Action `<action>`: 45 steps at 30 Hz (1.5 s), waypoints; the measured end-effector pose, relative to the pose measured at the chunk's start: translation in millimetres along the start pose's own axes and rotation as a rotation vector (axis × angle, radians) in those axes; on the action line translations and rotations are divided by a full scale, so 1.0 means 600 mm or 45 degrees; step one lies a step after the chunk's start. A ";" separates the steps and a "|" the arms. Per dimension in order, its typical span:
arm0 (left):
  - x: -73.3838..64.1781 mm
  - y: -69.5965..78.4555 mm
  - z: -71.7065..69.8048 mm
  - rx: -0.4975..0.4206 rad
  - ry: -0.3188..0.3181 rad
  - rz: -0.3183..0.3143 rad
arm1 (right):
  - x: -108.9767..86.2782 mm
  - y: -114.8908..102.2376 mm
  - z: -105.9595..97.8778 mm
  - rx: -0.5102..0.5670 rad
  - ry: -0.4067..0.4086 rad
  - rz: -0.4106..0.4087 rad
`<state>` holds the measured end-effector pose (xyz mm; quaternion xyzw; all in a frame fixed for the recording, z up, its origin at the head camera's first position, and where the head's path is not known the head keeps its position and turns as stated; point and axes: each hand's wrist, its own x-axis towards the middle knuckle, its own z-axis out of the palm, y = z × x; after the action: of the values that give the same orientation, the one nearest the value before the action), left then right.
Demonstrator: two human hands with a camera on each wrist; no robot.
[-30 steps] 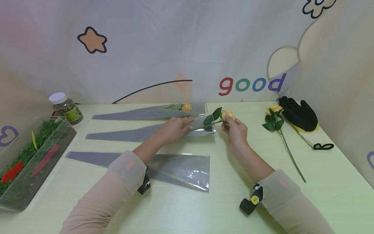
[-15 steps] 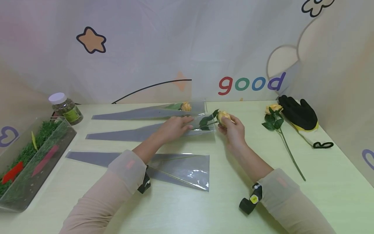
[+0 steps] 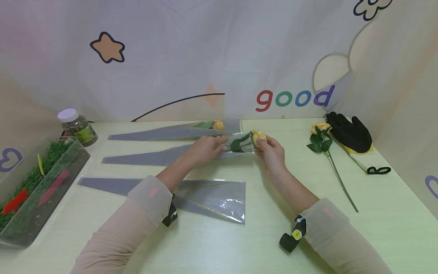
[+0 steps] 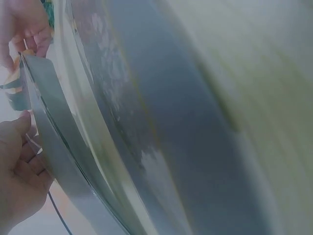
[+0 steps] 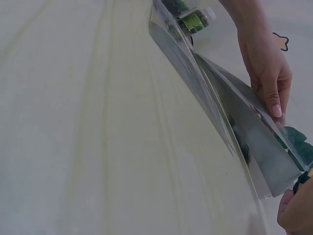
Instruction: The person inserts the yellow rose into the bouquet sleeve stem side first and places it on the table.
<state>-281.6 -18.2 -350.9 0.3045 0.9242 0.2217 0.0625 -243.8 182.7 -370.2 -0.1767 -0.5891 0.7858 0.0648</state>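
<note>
My right hand grips a yellow artificial rose by its bloom, thumb and fingers round the petals. The rose's stem and dark leaves lie inside a clear-fronted grey flower sleeve, and the bloom sits at the sleeve's mouth. With thumb and curled fingers, my left hand pinches that sleeve near its wide end, as the right wrist view shows with the left hand at the sleeve's upper edge. The left wrist view catches the same sleeve side-on between both hands.
Behind lies another sleeve with a yellow rose inside. Nearer is a flat sleeve. A loose rose and a black-and-yellow glove lie right. Left stand a lidded jar and a clear box of artificial grass.
My right hand has moved left with the rose, and its leaves have slid deeper into the sleeve, bringing the bloom to the mouth. The left hand stays in place on the sleeve.
</note>
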 end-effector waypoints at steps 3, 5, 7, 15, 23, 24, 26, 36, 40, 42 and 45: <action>0.000 0.000 0.000 0.004 0.003 0.007 | 0.001 0.001 0.000 0.001 -0.004 0.000; -0.001 0.000 0.000 0.008 0.003 0.004 | 0.002 0.002 0.001 -0.002 -0.007 0.001; -0.001 0.001 0.000 0.009 -0.001 0.000 | 0.002 0.002 0.001 -0.003 -0.011 0.003; 0.000 0.000 0.001 0.003 -0.024 -0.015 | 0.003 0.005 0.000 -0.017 -0.018 0.010; 0.000 0.000 0.000 -0.003 -0.022 -0.008 | -0.001 0.007 -0.003 -0.072 -0.042 0.003; 0.000 0.000 0.000 -0.004 -0.022 -0.007 | -0.001 0.007 -0.003 -0.079 -0.050 0.001; 0.000 0.000 0.000 -0.006 -0.020 -0.006 | -0.002 0.007 -0.002 -0.099 -0.061 -0.003; -0.001 0.002 -0.002 0.018 0.009 0.002 | -0.001 0.010 0.003 -0.233 -0.143 -0.018; -0.003 0.003 -0.003 0.025 0.017 0.000 | -0.001 0.011 0.005 -0.231 -0.181 -0.006; -0.004 0.003 -0.003 0.014 0.018 -0.009 | -0.002 0.011 0.005 -0.231 -0.217 -0.003; -0.005 0.003 -0.003 -0.012 0.018 -0.025 | -0.003 0.011 0.006 -0.256 -0.302 -0.021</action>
<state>-279.0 -19.5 -348.6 0.2936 0.9265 0.2276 0.0598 -242.4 177.0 -374.9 -0.0833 -0.6697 0.7377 -0.0170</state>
